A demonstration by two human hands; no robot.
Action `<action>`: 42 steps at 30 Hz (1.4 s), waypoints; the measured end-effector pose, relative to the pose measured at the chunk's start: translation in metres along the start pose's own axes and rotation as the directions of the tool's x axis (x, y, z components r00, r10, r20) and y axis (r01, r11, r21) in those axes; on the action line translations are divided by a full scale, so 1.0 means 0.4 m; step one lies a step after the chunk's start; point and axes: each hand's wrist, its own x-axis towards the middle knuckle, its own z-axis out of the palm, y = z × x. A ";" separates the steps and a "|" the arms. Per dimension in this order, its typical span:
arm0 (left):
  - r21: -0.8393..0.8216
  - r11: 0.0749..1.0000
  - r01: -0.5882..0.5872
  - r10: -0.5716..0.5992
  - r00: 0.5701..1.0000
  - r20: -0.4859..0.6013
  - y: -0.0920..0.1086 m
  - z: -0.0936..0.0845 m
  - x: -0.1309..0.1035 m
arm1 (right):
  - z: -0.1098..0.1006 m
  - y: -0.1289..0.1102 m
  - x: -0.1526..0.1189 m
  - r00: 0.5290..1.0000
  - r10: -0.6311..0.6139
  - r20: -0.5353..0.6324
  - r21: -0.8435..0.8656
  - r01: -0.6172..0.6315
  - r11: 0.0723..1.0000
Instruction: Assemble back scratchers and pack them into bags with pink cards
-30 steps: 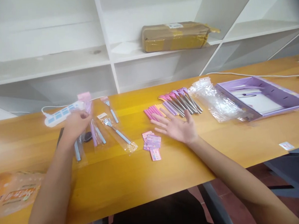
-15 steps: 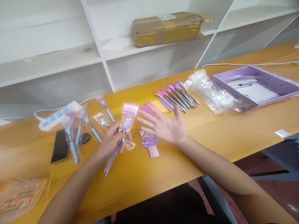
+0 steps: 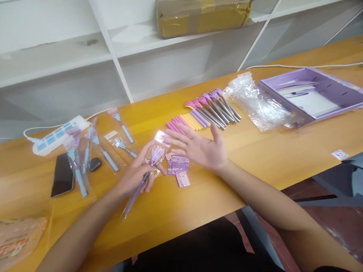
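A bagged purple hand-shaped scratcher (image 3: 156, 154) with a pink card at its top rests in my left hand (image 3: 140, 172), thumb across its shaft. My right hand (image 3: 202, 148) is spread with the palm showing and holds nothing; its fingertips are near the top of the bag. Small pink and purple cards (image 3: 179, 164) lie between my hands. Behind my right hand are pink, yellow and purple tubes (image 3: 189, 121) and a row of scratchers with metal shafts (image 3: 218, 107). Several bagged blue scratchers (image 3: 105, 154) lie to the left.
Clear plastic bags (image 3: 259, 103) sit beside a purple box (image 3: 311, 96) at the right. A power strip (image 3: 60, 136), a black phone (image 3: 62, 174) and an orange package (image 3: 18, 242) are at the left. A taped carton (image 3: 204, 13) stands on the shelf.
My left hand's fingers have loosened around the bagged scratcher, and its head is tilted further right. My right hand stays spread. The camera view has shifted slightly.
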 end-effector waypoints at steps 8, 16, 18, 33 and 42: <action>0.038 0.999 0.034 -0.033 0.999 -0.039 -0.003 0.011 -0.002 | -0.005 0.005 -0.019 0.913 -0.256 0.319 -0.690 0.409 0.597; 0.017 1.000 -0.008 0.008 1.000 -0.023 -0.019 0.012 0.000 | 0.007 0.011 -0.027 0.908 -0.242 0.342 -0.917 0.379 0.126; 0.011 1.000 -0.008 0.008 1.000 0.002 -0.020 0.013 0.000 | 0.002 0.010 -0.026 0.921 -0.249 0.299 -0.939 0.330 0.093; 0.064 0.997 0.053 -0.059 0.992 0.110 -0.027 0.019 -0.008 | -0.025 0.028 -0.003 0.955 -0.218 -0.199 -0.463 0.105 0.880; 0.127 0.990 0.059 -0.067 0.996 0.060 -0.028 0.027 -0.005 | -0.025 0.032 0.004 0.931 -0.134 -0.340 -0.359 0.003 0.933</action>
